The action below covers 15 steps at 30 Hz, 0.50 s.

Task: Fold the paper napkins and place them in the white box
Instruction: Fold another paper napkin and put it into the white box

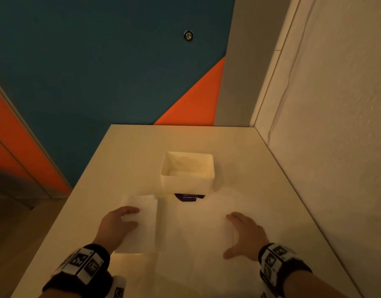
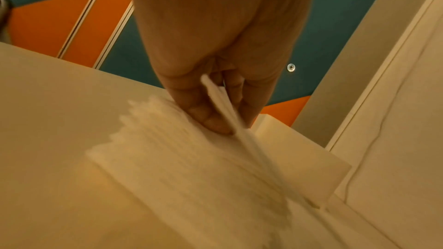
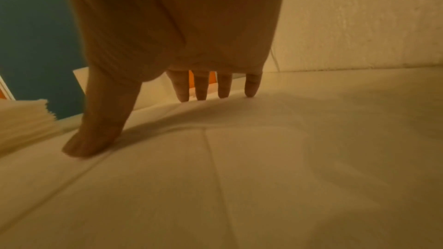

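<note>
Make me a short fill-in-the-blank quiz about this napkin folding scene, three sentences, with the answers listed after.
1. The left hand pinches a napkin off the top of the ____ of napkins.
2. The right hand rests with straight fingers on an unfolded napkin spread flat on the ____.
3. The white box stands partly over a ____ sticker.

Answers: stack; table; purple

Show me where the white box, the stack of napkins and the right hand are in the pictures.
white box (image 1: 186, 186): head view, on its near wall.
stack of napkins (image 1: 145, 224): head view, on the top sheet.
right hand (image 1: 246, 235): head view, on the back of the hand.
</note>
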### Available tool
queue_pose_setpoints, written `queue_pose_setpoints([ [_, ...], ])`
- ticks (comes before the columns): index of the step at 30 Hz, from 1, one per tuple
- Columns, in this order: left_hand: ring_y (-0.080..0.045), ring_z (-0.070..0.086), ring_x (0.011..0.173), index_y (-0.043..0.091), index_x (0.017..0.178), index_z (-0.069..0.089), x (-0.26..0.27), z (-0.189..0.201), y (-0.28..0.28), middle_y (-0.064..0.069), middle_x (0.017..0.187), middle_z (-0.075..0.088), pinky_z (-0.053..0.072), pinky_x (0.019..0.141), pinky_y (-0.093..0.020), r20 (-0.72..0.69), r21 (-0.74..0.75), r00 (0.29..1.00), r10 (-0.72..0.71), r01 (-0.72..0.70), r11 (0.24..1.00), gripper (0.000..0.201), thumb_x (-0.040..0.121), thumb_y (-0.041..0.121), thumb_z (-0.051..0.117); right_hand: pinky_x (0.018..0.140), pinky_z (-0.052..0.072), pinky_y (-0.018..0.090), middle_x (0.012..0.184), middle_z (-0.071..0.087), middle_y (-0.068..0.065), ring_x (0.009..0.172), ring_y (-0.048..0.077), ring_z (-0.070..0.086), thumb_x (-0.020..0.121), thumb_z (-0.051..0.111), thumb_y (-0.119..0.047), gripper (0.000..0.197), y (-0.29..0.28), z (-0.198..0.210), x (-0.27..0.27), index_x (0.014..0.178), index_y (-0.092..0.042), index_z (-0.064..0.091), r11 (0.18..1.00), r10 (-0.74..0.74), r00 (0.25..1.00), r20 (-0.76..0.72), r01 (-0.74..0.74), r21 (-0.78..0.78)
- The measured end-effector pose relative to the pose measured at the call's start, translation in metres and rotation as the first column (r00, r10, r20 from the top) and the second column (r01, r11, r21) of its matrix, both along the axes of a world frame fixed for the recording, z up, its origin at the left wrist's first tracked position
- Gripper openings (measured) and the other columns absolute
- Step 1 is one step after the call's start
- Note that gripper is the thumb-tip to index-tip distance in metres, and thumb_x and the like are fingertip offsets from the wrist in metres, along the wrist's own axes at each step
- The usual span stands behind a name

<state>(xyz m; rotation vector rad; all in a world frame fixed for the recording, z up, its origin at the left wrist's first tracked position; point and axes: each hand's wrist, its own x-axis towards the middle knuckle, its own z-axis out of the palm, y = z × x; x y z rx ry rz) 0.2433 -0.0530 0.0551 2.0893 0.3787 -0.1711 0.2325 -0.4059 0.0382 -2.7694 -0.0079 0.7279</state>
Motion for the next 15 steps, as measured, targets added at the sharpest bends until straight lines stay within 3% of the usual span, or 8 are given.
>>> queue_pose_setpoints([
  [3,-0.03,0.056,0.092,0.025,0.097,0.066,-0.002,-0.002,0.001,-0.01,0.112,0.058,0.045,0.079,-0.035,0.0,0.03,1.0,-0.013,0.013,0.999,0.029,0.081,0.001,0.067,0.116,0.008,0.051,0.159,-0.01,-0.007,0.147,0.022,-0.004,0.042,0.077,-0.071,0.141,0.003,-0.004,-0.003,0.151,-0.034,-0.006,0.998,0.039,0.997,-0.062,-0.042,-0.052],
  [8,-0.026,0.052,0.094,0.027,0.098,0.064,-0.001,0.001,0.0,-0.009,0.116,0.057,0.041,0.08,-0.032,0.012,0.061,1.0,-0.023,0.022,0.998,0.03,0.081,0.002,0.066,0.117,0.002,0.051,0.158,-0.019,-0.007,0.146,0.022,-0.012,0.049,0.078,-0.066,0.137,0.0,-0.006,-0.008,0.149,-0.039,-0.011,0.994,0.093,0.993,-0.078,-0.097,-0.051],
  [10,-0.027,0.052,0.096,0.026,0.1,0.064,0.0,0.003,-0.001,-0.01,0.119,0.056,0.042,0.083,-0.034,0.016,0.067,1.0,-0.012,0.011,0.998,0.03,0.082,0.003,0.065,0.117,0.003,0.049,0.159,-0.015,-0.009,0.147,0.02,-0.009,0.053,0.075,-0.067,0.127,-0.002,-0.006,-0.009,0.149,-0.041,-0.005,0.996,0.082,0.996,-0.045,-0.083,-0.03],
  [13,-0.028,0.052,0.1,0.023,0.107,0.066,0.003,0.004,-0.004,-0.012,0.126,0.056,0.043,0.086,-0.035,0.021,0.095,1.0,0.009,-0.011,0.995,0.031,0.083,0.003,0.064,0.117,0.005,0.044,0.159,-0.005,-0.013,0.147,0.015,-0.002,0.072,0.069,-0.058,0.099,-0.005,-0.006,-0.011,0.149,-0.042,0.01,0.997,0.074,0.996,0.041,-0.075,0.019],
  [15,-0.026,0.05,0.1,0.02,0.112,0.065,0.005,0.005,-0.005,-0.012,0.129,0.055,0.04,0.085,-0.033,0.019,0.135,1.0,0.002,-0.005,0.991,0.032,0.084,0.003,0.061,0.116,0.009,0.039,0.158,0.006,-0.016,0.145,0.01,0.007,0.073,0.063,-0.056,0.084,-0.005,-0.004,-0.013,0.146,-0.043,0.023,0.996,0.064,0.995,0.082,-0.069,0.06],
])
